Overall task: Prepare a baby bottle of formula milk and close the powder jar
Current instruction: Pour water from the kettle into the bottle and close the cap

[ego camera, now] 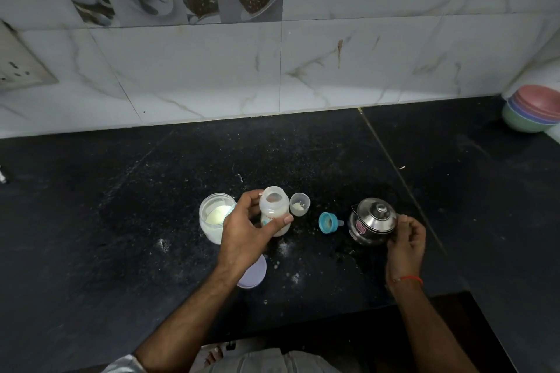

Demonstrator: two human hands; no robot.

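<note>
Left hand [242,232] wraps thumb and fingers round the baby bottle [274,210], steadying it upright on the black counter [121,206], likely so it won't tip as water goes in. Right hand [404,235] curls its fingers on the side of the steel kettle [373,220], seemingly ready to lift. The bottle is translucent, mouth open, its blue teat ring [328,222] lying apart. The powder jar [215,216] stands uncapped just left, its lilac lid [253,274] under the wrist
</note>
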